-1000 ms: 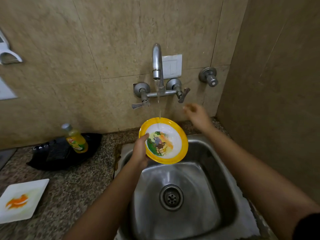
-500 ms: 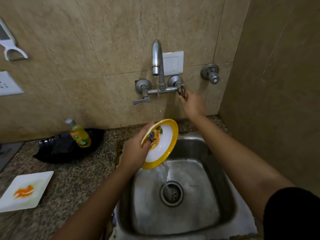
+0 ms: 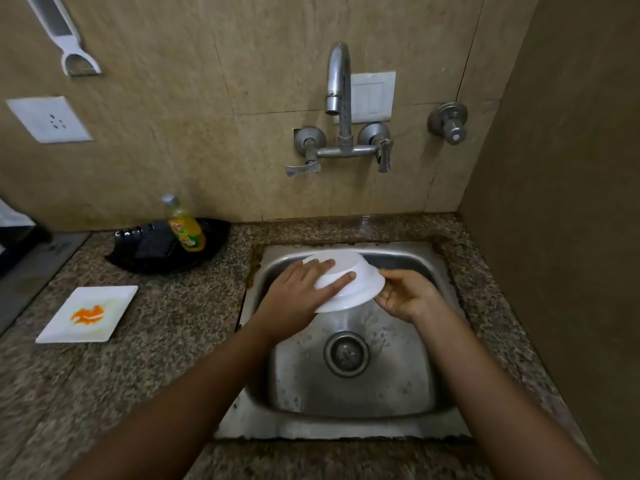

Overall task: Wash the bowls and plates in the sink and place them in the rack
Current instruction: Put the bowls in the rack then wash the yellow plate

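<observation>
Speckled granite counter (image 3: 156, 358) runs along our near edge and wraps round a steel sink (image 3: 346, 427), whose front rim lies closest to us. Our two forearms reach over that rim into the basin. Below them the basin floor is wet steel, dotted with droplets around the round drain (image 3: 346, 354).

Over the far half of the basin we hold the bowl (image 3: 363, 271) upside down and tilted, with its white underside facing us. Our left hand (image 3: 294, 299) lies across the base with the fingers stretched flat, and its thumb is hidden. Our right hand (image 3: 403, 296) pinches the bowl's right rim, thumb on top and fingers curled beneath. The bowl's far rim sits near the sink's back wall.

On the counter to the left rests a square plate (image 3: 114, 299) smeared with orange residue, well apart from the sink. Beyond it a black tray (image 3: 214, 233) holds a yellow soap bottle (image 3: 183, 226), leaning, and a dark scrub pad (image 3: 152, 242).

To the right, a side wall closes in just beside the sink's rim, while the counter widens to the left. On the tiled back wall the tap (image 3: 337, 84) arches above the bowl, with a switch plate (image 3: 372, 97) behind it, a valve (image 3: 448, 123) to its right, and a socket (image 3: 48, 119) and a hanging peeler (image 3: 69, 46) far to the left.
</observation>
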